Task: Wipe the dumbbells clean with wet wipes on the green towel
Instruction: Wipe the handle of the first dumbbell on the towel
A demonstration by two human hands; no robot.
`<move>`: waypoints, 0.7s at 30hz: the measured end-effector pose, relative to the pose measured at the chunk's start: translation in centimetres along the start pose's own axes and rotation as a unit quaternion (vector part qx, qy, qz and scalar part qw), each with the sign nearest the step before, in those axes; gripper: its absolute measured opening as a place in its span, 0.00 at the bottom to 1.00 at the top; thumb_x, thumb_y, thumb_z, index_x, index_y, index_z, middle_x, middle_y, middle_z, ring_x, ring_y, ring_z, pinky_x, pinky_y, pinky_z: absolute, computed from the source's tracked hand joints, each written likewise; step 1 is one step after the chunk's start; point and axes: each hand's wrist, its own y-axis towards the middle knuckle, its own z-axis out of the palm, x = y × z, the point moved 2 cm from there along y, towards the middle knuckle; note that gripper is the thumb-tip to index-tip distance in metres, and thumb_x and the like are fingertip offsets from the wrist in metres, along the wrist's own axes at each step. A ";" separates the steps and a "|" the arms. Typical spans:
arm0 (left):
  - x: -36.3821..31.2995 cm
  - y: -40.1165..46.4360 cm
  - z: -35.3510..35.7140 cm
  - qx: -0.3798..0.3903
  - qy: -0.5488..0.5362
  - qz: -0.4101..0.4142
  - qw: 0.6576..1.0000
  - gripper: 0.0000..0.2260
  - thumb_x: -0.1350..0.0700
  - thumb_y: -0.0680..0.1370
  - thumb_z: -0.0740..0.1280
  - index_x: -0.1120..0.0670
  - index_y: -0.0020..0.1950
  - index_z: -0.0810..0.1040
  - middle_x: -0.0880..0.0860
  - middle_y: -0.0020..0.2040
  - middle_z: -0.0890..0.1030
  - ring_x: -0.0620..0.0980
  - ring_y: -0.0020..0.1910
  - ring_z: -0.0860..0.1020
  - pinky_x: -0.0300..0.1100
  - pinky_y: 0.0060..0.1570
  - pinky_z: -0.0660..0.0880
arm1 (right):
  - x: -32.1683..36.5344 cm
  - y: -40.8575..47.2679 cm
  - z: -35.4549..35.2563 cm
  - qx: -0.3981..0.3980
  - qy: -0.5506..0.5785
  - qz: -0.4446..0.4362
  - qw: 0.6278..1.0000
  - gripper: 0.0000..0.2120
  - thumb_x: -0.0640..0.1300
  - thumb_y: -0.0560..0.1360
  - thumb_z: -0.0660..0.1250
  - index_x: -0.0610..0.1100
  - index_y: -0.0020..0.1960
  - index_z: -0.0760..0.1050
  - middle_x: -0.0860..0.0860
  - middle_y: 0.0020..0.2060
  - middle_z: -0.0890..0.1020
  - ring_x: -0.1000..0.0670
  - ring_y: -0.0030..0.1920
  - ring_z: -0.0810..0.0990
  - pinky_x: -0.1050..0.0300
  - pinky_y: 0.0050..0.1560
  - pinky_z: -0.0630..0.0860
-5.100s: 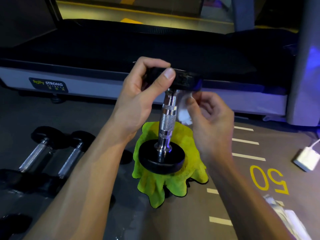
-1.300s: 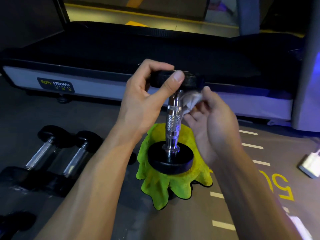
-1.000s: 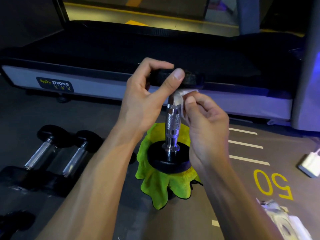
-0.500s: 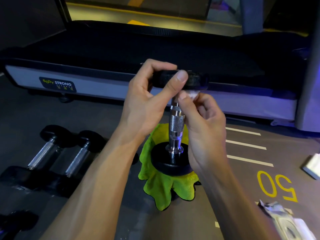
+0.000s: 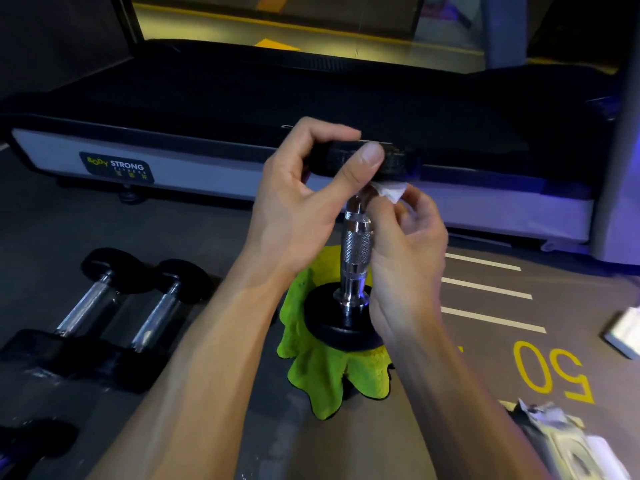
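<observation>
Dumbbells [image 5: 114,317] are lying side by side on the floor at far left, apart from our hands and waiting their turn. Moving right, we are curling our left hand [image 5: 301,206] around the top plate [image 5: 363,161] of one dumbbell [image 5: 356,244] standing upright, thumb pressing the plate's edge to steady it. Its bottom plate is resting on the green towel [image 5: 329,372], which is bunching up on the floor. Just right of the chrome handle, we are pinching a white wipe [image 5: 391,192] in our right hand [image 5: 405,251], pressing it against the top of the handle right under the upper plate. We are judging this as the handle-wiping step, partway through. Next we are likely needing to draw the wipe down the knurled grip while keeping the dumbbell upright. At lower right, a wipe packet [image 5: 568,445] is lying on the floor.
</observation>
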 end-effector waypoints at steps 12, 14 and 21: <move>0.0 -0.5 0.2 0.020 -0.062 -0.013 0.998 0.11 0.55 0.79 0.74 0.57 0.57 0.78 0.54 0.45 0.81 0.56 0.31 0.76 0.60 0.29 0.76 | 0.5 1.7 1.2 0.188 0.154 0.158 0.957 0.19 0.50 0.74 0.58 0.46 0.32 0.82 0.46 0.30 0.80 0.47 0.32 0.75 0.51 0.38 0.70; -0.1 -0.5 0.5 0.012 -0.031 -0.003 0.999 0.12 0.51 0.78 0.75 0.54 0.56 0.80 0.50 0.47 0.83 0.57 0.42 0.82 0.60 0.47 0.81 | 0.5 0.8 1.0 0.126 0.116 0.119 0.978 0.23 0.43 0.80 0.58 0.47 0.29 0.81 0.49 0.29 0.81 0.50 0.32 0.77 0.54 0.40 0.74; 0.2 0.0 0.1 -0.027 0.037 -0.005 0.999 0.11 0.46 0.78 0.75 0.50 0.56 0.81 0.48 0.51 0.84 0.51 0.55 0.82 0.59 0.60 0.78 | 0.6 -3.5 1.1 0.088 -0.143 -0.100 0.981 0.11 0.44 0.86 0.57 0.46 0.58 0.78 0.50 0.43 0.79 0.55 0.43 0.73 0.53 0.46 0.72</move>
